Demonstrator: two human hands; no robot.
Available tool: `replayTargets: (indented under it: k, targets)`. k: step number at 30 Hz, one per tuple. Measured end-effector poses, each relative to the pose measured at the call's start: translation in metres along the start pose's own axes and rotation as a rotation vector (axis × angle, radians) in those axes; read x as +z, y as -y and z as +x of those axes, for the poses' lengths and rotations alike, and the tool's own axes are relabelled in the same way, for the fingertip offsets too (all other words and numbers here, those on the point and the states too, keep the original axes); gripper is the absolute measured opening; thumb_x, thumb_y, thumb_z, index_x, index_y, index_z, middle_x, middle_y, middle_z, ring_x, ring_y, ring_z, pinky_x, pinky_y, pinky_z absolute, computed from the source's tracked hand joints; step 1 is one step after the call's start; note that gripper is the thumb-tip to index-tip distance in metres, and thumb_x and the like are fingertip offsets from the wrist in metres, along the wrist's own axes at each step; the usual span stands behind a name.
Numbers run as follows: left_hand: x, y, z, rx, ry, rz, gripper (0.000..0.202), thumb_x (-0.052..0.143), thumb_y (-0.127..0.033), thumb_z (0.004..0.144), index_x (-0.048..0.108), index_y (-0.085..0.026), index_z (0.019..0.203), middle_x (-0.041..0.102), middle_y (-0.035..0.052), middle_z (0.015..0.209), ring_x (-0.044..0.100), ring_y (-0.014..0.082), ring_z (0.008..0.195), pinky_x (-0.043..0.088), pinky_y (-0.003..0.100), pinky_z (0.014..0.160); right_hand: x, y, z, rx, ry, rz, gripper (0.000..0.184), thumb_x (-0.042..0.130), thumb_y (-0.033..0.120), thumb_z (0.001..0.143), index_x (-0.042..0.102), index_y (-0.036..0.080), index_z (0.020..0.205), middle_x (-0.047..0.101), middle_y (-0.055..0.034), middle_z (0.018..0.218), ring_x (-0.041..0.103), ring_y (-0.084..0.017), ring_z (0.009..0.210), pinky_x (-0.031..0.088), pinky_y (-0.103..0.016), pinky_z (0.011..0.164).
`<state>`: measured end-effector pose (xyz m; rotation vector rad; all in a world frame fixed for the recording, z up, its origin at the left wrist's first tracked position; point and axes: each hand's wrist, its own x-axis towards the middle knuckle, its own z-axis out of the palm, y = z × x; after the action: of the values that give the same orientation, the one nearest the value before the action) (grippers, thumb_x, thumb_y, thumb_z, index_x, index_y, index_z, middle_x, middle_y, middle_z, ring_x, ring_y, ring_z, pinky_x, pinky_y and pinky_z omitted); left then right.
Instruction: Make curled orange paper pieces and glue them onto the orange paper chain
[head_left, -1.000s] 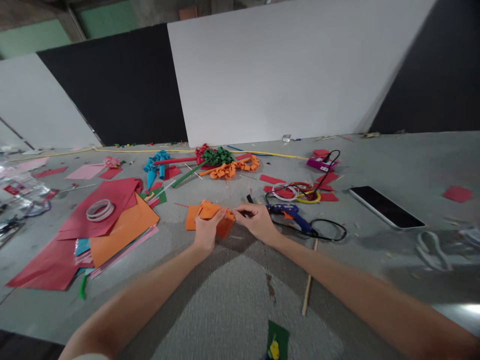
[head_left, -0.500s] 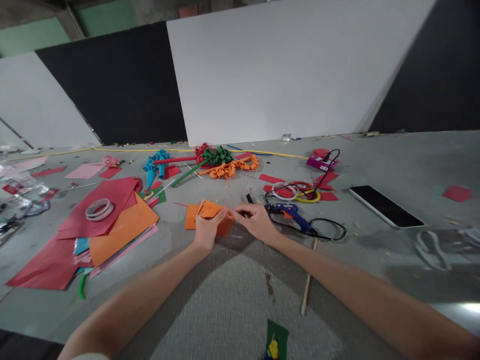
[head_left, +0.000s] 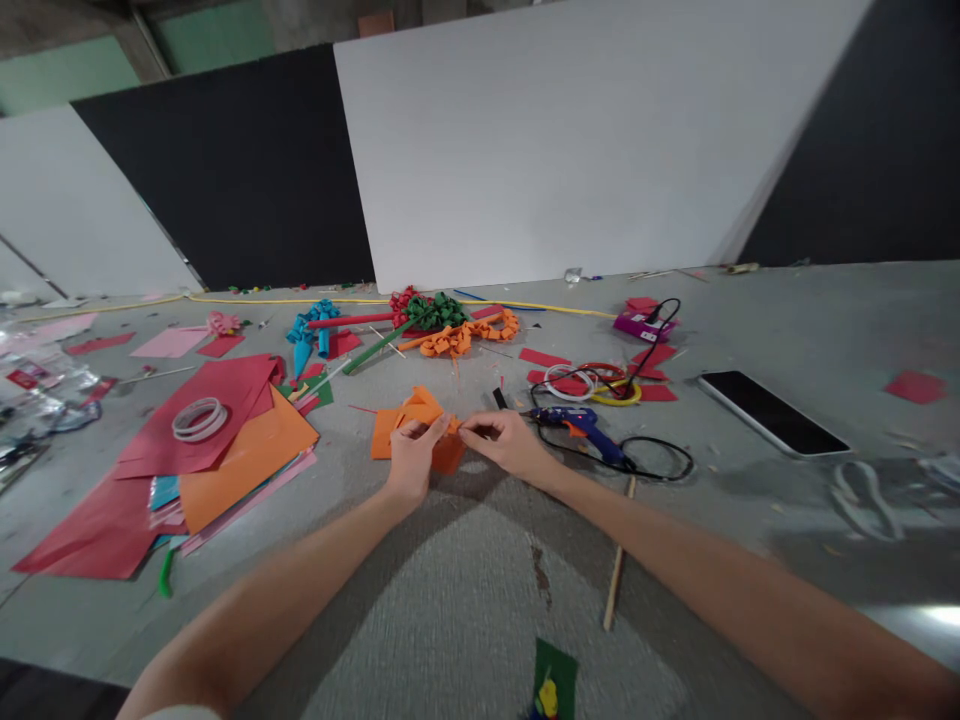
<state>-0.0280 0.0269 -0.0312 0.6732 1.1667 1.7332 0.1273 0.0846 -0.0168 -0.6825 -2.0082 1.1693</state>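
Note:
My left hand pinches a folded orange paper piece just above the grey floor, thumb and fingers closed on its edge. My right hand is closed too, pinching the same orange piece from the right side. More orange paper lies flat under both hands. A blue glue gun with a black cord lies just right of my right hand.
A stack of red, orange and pink sheets with tape rings lies left. Curled paper flowers sit ahead. Also around are a phone, coloured tape rolls, a wooden stick, scissors and white and black boards.
The orange paper piece has been lifted and turned a little between my fingers; both hands shifted slightly up and together. Nothing else has moved.

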Motion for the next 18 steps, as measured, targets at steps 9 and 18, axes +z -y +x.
replayTargets:
  k: [9, 18]
  targets:
    - [0.0022, -0.0054, -0.0031, 0.009, 0.032, 0.065, 0.037, 0.091, -0.047, 0.060, 0.073, -0.015, 0.064, 0.060, -0.0009, 0.061, 0.051, 0.0100, 0.059, 0.041, 0.025, 0.063, -0.0005, 0.0031, -0.0011, 0.006, 0.025, -0.049, 0.026, 0.063, 0.036, 0.087, 0.073, 0.016, 0.074, 0.068, -0.0015, 0.068, 0.055, -0.014, 0.062, 0.044, -0.026, 0.062]
    - [0.0016, -0.0033, -0.0015, -0.012, 0.032, 0.067, 0.040, 0.091, -0.048, 0.059, 0.069, -0.015, 0.061, 0.060, -0.0002, 0.063, 0.049, 0.0102, 0.059, 0.039, 0.026, 0.062, -0.0001, 0.0011, -0.0001, -0.026, 0.031, -0.018, 0.034, 0.061, 0.047, 0.091, 0.074, 0.018, 0.079, 0.071, -0.0033, 0.076, 0.061, -0.018, 0.071, 0.048, -0.030, 0.068]
